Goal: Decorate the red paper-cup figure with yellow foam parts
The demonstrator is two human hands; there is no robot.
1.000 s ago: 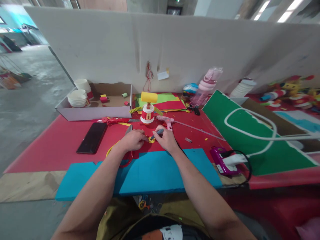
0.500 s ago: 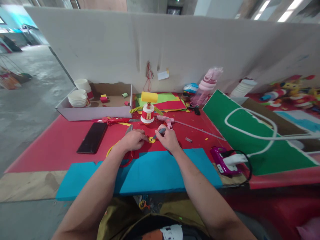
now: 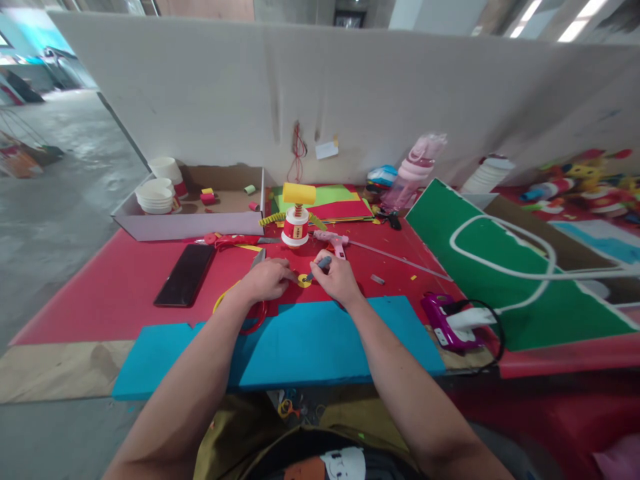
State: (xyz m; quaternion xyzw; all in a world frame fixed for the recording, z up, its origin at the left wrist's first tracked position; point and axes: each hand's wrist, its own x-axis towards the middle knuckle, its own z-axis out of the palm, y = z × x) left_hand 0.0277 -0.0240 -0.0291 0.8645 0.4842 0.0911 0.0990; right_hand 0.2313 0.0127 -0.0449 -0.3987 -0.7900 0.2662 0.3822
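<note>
A dark grey marker (image 3: 324, 262) is gripped in my right hand (image 3: 339, 277), its tip down on a small yellow paper disc (image 3: 303, 283) lying on the red table. Dark marks show on the disc. My left hand (image 3: 271, 279) rests to the left, its bent fingers holding the disc's left edge against the table. Under my left hand and wrist lies a pair of scissors with red and yellow handles (image 3: 258, 323), partly hidden. Just beyond my hands stands a paper-cup figure (image 3: 296, 229) with a yellow roll on top and folded green paper arms.
A pink glue gun (image 3: 334, 241) lies behind my right hand. A black phone (image 3: 185, 275) is at the left, below an open box (image 3: 195, 227) with paper cups. Blue foam board (image 3: 320, 347) lines the front edge; a purple power socket (image 3: 447, 325) sits at the right.
The marker's tip has shifted slightly on the yellow disc, and the dark mark there looks more ring-shaped. My left hand has stayed in place.
</note>
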